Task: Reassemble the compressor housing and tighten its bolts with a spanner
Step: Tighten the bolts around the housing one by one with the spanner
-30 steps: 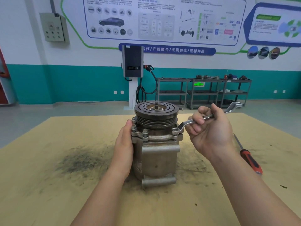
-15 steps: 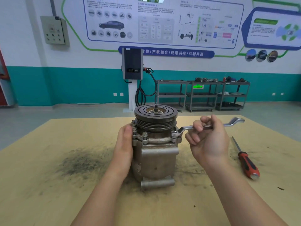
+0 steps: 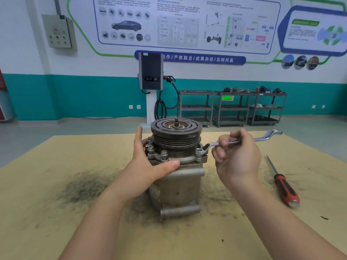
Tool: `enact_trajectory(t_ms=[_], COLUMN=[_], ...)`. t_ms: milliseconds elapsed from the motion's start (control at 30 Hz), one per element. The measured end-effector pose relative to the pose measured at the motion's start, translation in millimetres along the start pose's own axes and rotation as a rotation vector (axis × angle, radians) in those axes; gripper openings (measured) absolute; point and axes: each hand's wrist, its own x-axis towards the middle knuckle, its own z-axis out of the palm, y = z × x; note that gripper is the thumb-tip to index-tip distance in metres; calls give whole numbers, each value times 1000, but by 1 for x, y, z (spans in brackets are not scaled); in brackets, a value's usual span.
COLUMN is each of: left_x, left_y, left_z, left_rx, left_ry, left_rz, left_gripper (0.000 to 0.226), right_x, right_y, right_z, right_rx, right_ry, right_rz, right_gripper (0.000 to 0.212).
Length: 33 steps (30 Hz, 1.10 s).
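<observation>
A grey metal compressor [image 3: 180, 186] stands upright on the tan table [image 3: 56, 212], its grooved pulley [image 3: 176, 134] on top. Bolts [image 3: 164, 154] stick up around the housing flange. My left hand [image 3: 148, 166] wraps the left front of the housing, thumb laid across the flange and fingers up beside the pulley. My right hand [image 3: 238, 154] grips the shaft of a silver ring spanner [image 3: 266, 136]. The spanner's ring end sits on a bolt at the right of the flange, and its far end points right and away.
A red-and-black screwdriver [image 3: 283, 186] lies on the table to the right of my right forearm. Dark grime marks the tabletop around and left of the compressor. Beyond the table's far edge are a charging post and metal shelving trolleys by the wall.
The spanner's far end has swung lower and more to the right. My left hand has shifted round the housing, the thumb now lying across the front of the flange.
</observation>
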Motion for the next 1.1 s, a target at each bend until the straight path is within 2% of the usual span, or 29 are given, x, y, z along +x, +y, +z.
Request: enact_trajectory(t_ms=[300, 500, 633, 733, 833, 933, 1000, 1100], left_x=[49, 89, 97, 98, 98, 101, 105, 111], left_y=[-5, -14, -21, -21, -17, -9, -6, -12], left_z=[16, 18, 12, 9, 7, 1, 1, 3], left_rx=[11, 34, 19, 39, 76, 131, 168, 153], left_ry=[112, 169, 130, 138, 118, 55, 53, 76], left_rz=[6, -27, -34, -20, -36, -47, -79, -83], left_gripper=[138, 127, 137, 140, 141, 147, 142, 121], right_x=[55, 56, 54, 51, 43, 34, 30, 29], right_y=[17, 25, 29, 34, 44, 58, 65, 66], right_z=[-2, -14, -19, -14, -8, -2, 7, 23], right_rx=[-21, -226, -529, -728, -898, -1255, -1399, -1447], right_ry=[51, -133, -257, -275, -312, -441, -496, -502], right_rz=[30, -92, -305, -505, -747, -1033, -1076, -967], right_gripper=[29, 27, 19, 16, 21, 32, 30, 24])
